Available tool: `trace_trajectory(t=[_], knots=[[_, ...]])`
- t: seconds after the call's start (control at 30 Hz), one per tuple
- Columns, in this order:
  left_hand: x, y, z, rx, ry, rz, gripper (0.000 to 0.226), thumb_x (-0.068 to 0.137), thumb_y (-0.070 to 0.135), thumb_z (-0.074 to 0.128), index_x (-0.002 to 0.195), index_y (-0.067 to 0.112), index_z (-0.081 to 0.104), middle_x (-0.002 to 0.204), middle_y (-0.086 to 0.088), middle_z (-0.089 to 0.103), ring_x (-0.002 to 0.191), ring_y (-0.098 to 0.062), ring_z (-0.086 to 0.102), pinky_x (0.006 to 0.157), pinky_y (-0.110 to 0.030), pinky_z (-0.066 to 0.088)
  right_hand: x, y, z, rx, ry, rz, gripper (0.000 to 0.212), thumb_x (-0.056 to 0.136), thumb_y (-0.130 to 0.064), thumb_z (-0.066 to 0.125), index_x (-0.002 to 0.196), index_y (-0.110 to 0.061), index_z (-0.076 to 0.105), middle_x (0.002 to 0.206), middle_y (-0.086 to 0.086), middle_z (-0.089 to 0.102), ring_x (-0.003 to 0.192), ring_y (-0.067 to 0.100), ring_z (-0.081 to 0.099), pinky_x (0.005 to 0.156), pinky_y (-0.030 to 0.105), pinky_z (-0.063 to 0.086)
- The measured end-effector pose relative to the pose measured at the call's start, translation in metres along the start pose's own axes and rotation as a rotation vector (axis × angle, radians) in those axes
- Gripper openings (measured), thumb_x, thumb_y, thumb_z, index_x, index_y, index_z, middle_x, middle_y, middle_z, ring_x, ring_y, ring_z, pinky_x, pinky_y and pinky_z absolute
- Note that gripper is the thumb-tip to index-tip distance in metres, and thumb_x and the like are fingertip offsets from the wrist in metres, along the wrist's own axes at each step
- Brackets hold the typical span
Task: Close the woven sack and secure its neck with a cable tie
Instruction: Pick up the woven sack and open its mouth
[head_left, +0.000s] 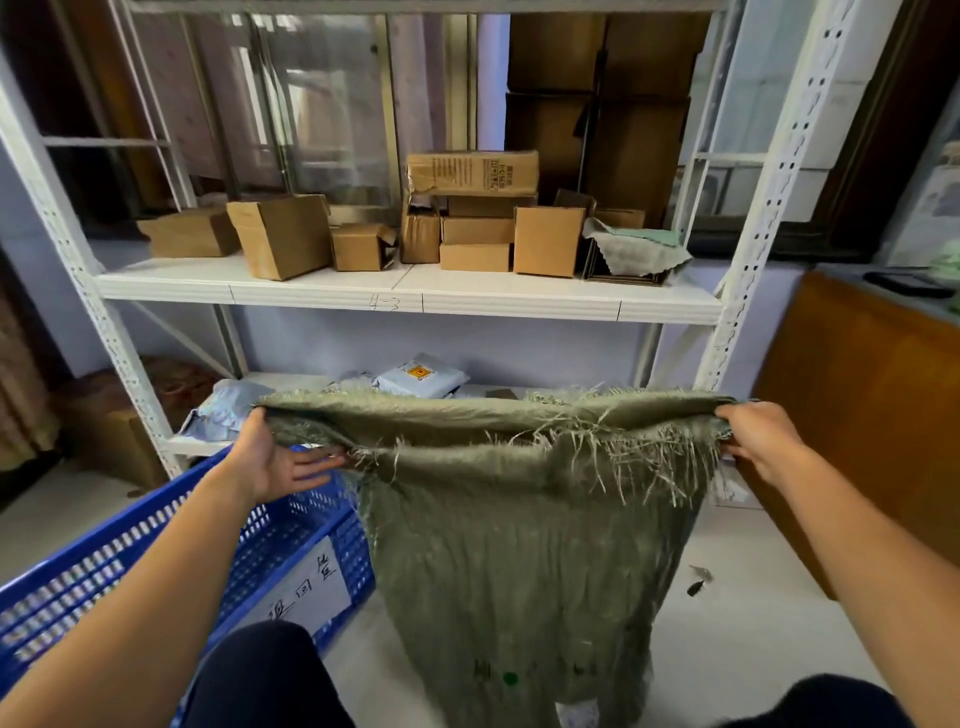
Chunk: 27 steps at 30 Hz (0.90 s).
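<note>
A grey-green woven sack hangs upright in front of me, its frayed mouth stretched wide and flat between my hands. My left hand is at the mouth's left corner: the thumb is hooked over the rim, and the fingers lie spread along the near edge. My right hand is closed on the right corner of the rim. Loose fibres dangle from the mouth. No cable tie is visible.
A blue plastic crate with a handwritten label stands at my lower left, touching the sack. Behind the sack is a white metal shelf rack with cardboard boxes above and grey parcels on the lower shelf. A brown wooden cabinet stands on the right.
</note>
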<state>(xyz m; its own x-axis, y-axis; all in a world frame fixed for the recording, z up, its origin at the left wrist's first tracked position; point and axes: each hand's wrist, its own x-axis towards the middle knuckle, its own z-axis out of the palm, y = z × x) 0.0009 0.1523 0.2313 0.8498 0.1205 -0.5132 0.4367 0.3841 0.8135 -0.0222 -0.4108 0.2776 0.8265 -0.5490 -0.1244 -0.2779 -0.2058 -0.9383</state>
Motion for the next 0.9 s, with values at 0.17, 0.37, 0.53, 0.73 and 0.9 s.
trace_trajectory(t=[0.17,0.37,0.53,0.73,0.9], knots=[[0.000,-0.011,0.010,0.104,0.137,0.133,0.048,0.099,0.055,0.034,0.115,0.018,0.060,0.128,-0.017,0.065,0.101,-0.037,0.065,0.081,-0.053,0.054,0.001,-0.002,-0.002,0.059,0.058,0.024,0.015,0.101,-0.007,0.052,0.113,-0.004,0.059,0.087,0.010,0.061,0.071,0.021,0.057,0.059,0.033,0.047],[0.004,-0.017,0.002,0.232,-0.010,-0.127,0.090,0.082,0.086,0.022,0.116,0.013,0.061,0.117,-0.028,0.069,0.111,-0.050,0.062,0.093,-0.059,0.047,-0.001,-0.002,-0.002,0.029,0.129,0.032,0.015,0.103,-0.013,0.049,0.110,-0.001,0.057,0.079,0.007,0.055,0.065,0.018,0.051,0.058,0.032,0.040],[0.013,-0.025,0.002,0.090,-0.072,-0.146,0.095,0.082,0.087,0.022,0.122,0.010,0.060,0.118,-0.027,0.071,0.116,-0.045,0.064,0.095,-0.056,0.048,0.003,0.003,0.007,0.103,0.053,0.080,0.020,0.102,-0.012,0.047,0.112,0.001,0.057,0.088,0.012,0.061,0.083,0.028,0.062,0.084,0.044,0.054],[0.010,-0.042,0.004,0.061,-0.034,-0.060,0.031,0.096,0.033,0.048,0.113,0.010,0.059,0.091,-0.015,0.075,0.095,-0.033,0.068,0.090,-0.054,0.051,0.007,0.003,0.006,0.139,0.096,0.073,0.016,0.102,-0.015,0.047,0.108,-0.008,0.060,0.085,0.009,0.063,0.072,0.024,0.061,0.063,0.035,0.050],[0.008,-0.052,0.009,0.015,-0.048,-0.037,0.020,0.101,0.024,0.051,0.099,0.008,0.064,0.073,-0.013,0.073,0.075,-0.028,0.071,0.079,-0.047,0.053,0.006,0.002,0.001,0.167,0.137,0.058,0.014,0.103,-0.013,0.046,0.112,-0.008,0.056,0.081,0.006,0.057,0.066,0.018,0.052,0.056,0.029,0.040]])
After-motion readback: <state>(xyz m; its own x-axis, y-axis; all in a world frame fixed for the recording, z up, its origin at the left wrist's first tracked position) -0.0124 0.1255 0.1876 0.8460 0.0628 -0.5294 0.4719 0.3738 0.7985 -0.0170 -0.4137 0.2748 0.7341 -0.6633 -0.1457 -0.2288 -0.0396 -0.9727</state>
